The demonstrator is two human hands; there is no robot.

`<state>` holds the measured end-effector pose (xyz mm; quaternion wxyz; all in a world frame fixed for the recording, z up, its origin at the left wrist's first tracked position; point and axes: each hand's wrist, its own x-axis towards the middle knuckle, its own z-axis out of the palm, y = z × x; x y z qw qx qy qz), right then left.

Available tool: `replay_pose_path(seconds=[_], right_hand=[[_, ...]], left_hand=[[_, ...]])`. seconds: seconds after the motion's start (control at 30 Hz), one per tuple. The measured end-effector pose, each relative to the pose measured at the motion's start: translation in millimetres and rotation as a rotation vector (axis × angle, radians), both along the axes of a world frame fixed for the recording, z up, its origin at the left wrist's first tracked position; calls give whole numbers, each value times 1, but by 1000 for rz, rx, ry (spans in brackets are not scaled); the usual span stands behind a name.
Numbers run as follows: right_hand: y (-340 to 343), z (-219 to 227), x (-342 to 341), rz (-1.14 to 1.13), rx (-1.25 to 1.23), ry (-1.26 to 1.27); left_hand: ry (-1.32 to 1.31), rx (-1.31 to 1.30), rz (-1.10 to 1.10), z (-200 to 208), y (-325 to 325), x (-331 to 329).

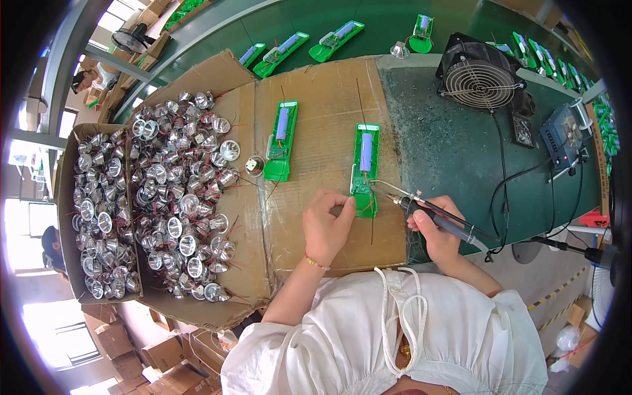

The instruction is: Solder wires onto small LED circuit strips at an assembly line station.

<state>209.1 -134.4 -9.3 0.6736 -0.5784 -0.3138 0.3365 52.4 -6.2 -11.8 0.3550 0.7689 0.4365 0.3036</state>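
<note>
My right hand [438, 232] grips a soldering iron [454, 227] with a thin metal feed tube beside its tip. The tip points left, over the circuit board [363, 189] of a green plastic housing [366, 207] lying on the cardboard. A purple cylindrical battery [367, 153] sits in the upper part of this housing. At the housing's lower left edge my left hand [327, 225] has its fingers pinched together; what they hold, if anything, is too small to make out. Further left lies a second green housing [277, 168], also with a purple battery, next to a silver reflector cup [254, 165].
Many silver reflector cups with red wires fill a cardboard box [240, 263] at the left. A black fan [479, 82] stands at the back right. Behind it and rightward are a blue soldering station [560, 139] and looping cables. Several green housings [336, 41] line the far side.
</note>
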Motion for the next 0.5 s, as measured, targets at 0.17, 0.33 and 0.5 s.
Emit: replay_pose_path(seconds=[0.17, 0.33, 0.5], right_hand=[[6, -4, -2, 19, -34, 7], [4, -7, 0, 29, -35, -25], [1, 0, -1, -59, -20, 37]], left_hand=[[1, -82, -11, 6, 0, 2], [-5, -94, -8, 6, 1, 2], [15, -113, 9, 6, 0, 1]])
